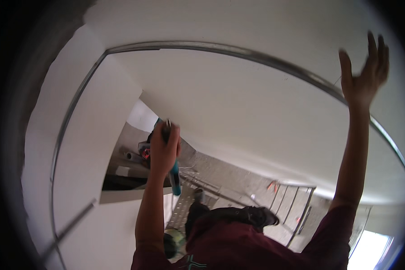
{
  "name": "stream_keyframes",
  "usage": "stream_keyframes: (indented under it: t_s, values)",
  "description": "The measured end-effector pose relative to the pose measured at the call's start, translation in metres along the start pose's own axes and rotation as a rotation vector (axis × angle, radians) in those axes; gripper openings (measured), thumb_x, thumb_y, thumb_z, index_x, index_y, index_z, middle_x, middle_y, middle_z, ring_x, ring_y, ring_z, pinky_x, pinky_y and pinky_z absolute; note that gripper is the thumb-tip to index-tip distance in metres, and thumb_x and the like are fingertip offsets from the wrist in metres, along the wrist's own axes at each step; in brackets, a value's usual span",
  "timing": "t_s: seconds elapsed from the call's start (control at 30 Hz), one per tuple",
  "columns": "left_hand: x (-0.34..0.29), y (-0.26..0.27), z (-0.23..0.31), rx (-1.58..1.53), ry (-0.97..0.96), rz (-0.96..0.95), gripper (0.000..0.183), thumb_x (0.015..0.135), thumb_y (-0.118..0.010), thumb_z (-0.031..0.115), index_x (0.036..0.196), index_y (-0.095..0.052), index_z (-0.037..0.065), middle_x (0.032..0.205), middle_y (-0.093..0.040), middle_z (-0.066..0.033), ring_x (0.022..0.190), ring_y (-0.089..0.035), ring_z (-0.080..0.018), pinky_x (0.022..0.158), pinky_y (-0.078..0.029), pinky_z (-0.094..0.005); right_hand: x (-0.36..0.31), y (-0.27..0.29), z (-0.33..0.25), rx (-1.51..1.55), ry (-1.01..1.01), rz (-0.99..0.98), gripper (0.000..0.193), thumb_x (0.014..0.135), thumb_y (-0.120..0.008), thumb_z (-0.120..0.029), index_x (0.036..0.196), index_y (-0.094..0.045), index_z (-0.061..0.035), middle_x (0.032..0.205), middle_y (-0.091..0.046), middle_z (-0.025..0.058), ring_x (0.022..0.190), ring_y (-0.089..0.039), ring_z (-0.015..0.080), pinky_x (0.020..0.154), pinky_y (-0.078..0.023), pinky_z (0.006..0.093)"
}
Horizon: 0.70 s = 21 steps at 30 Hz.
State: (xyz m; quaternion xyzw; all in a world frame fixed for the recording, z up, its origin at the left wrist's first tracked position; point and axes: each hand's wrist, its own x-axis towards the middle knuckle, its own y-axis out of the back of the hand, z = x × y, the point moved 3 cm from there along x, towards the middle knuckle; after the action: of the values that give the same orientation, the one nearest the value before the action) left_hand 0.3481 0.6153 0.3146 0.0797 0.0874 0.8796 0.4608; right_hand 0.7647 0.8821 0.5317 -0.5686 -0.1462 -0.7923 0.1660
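tool (176, 179), teal w/ dark bits, is in our l. hand (165, 150), fingers closed round it, out front & lower in view than the metal track (238, 50); prob. one-handed so our r. hand (365, 81) is free. that one's empty, spread wide by the white surface (297, 36), maybe for balance; we can't tell if touching.

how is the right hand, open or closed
Open: the right hand has its thumb spread apart from its extended fingers, with nothing in its grasp.
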Motion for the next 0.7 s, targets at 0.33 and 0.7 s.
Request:
stream_keyframes:
  t_s: [0.33, 0.7]
  values:
    - [0.162, 0.046, 0.039, -0.081, -0.253, -0.014, 0.032, 0.100, -0.059, 0.041, 0.104, -0.056, 0.009, 0.074, -0.054, -0.0015, 0.052, -0.051, -0.0106, 0.043, -0.039, -0.0256, -0.014, -0.039, -0.060, -0.382, -0.142, -0.064, 0.078, 0.096, -0.050, -0.052, 0.156, -0.034, -0.0051, 0.164, -0.025, 0.0227, 0.153, -0.017, 0.0414, 0.121, -0.009, 0.0605]
    - [0.076, 0.012, -0.026, -0.195, -0.149, -0.450, 0.038, 0.100, -0.056, 0.045, 0.106, -0.052, 0.007, 0.074, -0.051, -0.0038, 0.048, -0.049, -0.0122, 0.040, -0.038, -0.0256, -0.007, -0.030, -0.091, -0.169, -0.330, -0.093, 0.085, 0.091, -0.057, -0.050, 0.158, -0.027, -0.0074, 0.165, -0.016, 0.0244, 0.153, -0.010, 0.0454, 0.122, -0.007, 0.0613]
